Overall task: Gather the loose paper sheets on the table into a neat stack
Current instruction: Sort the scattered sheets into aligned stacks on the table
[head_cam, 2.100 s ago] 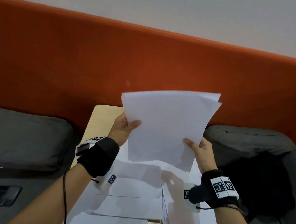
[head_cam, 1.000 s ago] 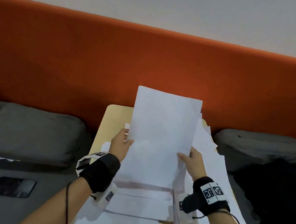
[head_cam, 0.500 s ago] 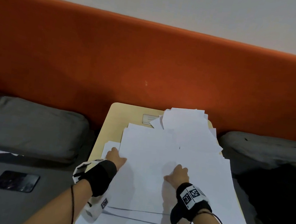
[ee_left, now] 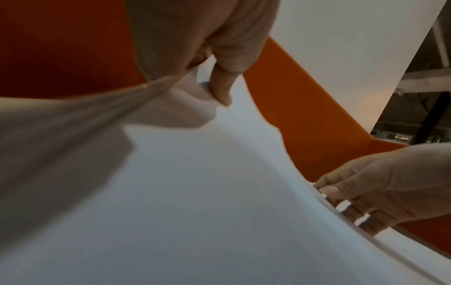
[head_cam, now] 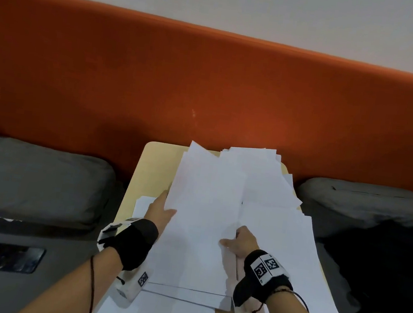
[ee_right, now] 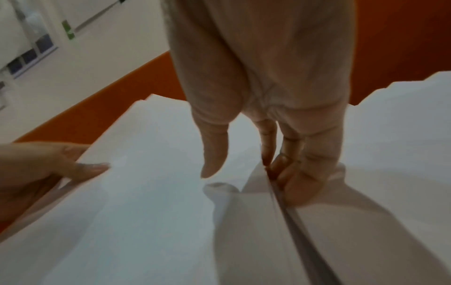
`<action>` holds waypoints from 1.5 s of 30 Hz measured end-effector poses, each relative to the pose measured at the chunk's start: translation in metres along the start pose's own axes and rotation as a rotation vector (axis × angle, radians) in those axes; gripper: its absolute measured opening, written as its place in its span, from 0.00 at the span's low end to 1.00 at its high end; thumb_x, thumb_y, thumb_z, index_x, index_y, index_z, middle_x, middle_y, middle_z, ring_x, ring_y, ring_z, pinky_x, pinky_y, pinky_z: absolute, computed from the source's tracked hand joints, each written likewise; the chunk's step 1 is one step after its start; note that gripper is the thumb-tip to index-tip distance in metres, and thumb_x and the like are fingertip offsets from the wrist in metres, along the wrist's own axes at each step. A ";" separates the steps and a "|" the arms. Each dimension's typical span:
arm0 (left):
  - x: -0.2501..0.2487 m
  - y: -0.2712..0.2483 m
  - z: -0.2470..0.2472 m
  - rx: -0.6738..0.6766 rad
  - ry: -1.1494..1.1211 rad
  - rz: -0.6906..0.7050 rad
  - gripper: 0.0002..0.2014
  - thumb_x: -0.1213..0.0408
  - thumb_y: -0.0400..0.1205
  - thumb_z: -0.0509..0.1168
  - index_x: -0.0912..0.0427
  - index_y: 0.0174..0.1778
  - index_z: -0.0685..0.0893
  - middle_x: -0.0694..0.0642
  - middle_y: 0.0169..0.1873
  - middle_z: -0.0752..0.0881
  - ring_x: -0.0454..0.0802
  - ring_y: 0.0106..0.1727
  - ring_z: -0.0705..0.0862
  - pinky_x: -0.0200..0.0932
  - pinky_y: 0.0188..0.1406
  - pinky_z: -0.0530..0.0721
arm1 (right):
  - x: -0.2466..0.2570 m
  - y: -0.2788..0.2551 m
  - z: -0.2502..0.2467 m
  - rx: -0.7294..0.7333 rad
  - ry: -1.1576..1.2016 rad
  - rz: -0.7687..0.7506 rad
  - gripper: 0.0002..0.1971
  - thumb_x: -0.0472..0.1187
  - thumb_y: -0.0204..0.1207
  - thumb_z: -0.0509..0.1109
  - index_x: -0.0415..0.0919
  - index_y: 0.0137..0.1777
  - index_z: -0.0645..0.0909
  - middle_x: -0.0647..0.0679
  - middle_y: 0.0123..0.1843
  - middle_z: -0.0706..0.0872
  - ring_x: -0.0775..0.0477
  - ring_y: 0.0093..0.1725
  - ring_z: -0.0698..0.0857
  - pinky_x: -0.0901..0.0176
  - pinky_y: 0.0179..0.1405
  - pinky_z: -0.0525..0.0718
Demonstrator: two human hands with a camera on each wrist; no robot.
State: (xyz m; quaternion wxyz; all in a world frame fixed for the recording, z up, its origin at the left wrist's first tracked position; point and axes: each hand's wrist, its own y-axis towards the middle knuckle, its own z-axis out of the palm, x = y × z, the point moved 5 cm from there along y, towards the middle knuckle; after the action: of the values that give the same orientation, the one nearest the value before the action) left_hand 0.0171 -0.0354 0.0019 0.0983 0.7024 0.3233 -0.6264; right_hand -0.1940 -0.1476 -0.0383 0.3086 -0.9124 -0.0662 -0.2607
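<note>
I find no word, number or brand that I can read in any of my three views. The only signs are the black-and-white square marker tags [head_cam: 266, 267] on the right wristband [head_cam: 259, 281] and a smaller one [head_cam: 143, 278] on the white unit under the left wrist, and they carry patterns, not letters. The paper sheets [head_cam: 207, 224] show blank white faces.

Counted: two hands, left hand [head_cam: 160, 209] and right hand [head_cam: 241, 242]. One table [head_cam: 146, 164]. Two grey cushions [head_cam: 31, 180] [head_cam: 367, 201]. One black bag [head_cam: 379, 268]. Paper sheets [head_cam: 204, 221] overlapped; number could not be told.
</note>
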 end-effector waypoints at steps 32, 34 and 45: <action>-0.119 -0.024 -0.042 -0.211 -0.312 0.556 0.13 0.75 0.79 0.65 0.54 0.54 0.75 0.49 0.47 0.83 0.28 0.41 0.85 0.31 0.45 0.84 | 0.096 -0.076 -0.092 -0.141 0.917 -0.557 0.07 0.37 0.70 0.77 0.43 0.46 0.83 0.46 0.46 0.90 0.48 0.44 0.88 0.55 0.45 0.87; -0.095 -0.021 -0.033 -0.143 -0.201 0.478 0.15 0.71 0.77 0.69 0.58 0.57 0.75 0.55 0.51 0.83 0.30 0.45 0.85 0.27 0.45 0.81 | 0.079 -0.063 -0.069 -0.084 0.817 -0.472 0.09 0.38 0.69 0.78 0.44 0.48 0.83 0.43 0.51 0.89 0.43 0.50 0.88 0.51 0.50 0.86; -0.068 -0.014 -0.028 -0.104 -0.086 0.301 0.14 0.78 0.82 0.58 0.62 0.62 0.75 0.53 0.50 0.84 0.33 0.43 0.85 0.25 0.43 0.80 | 0.058 -0.047 -0.046 0.046 0.644 -0.478 0.14 0.36 0.75 0.73 0.36 0.59 0.80 0.42 0.54 0.88 0.44 0.53 0.87 0.55 0.54 0.85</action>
State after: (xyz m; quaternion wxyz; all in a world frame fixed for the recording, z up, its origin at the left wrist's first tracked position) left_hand 0.0317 -0.0316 0.0753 0.2411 0.7095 0.2420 -0.6164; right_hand -0.1777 -0.1394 0.0474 0.2647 -0.7357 -0.1824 -0.5962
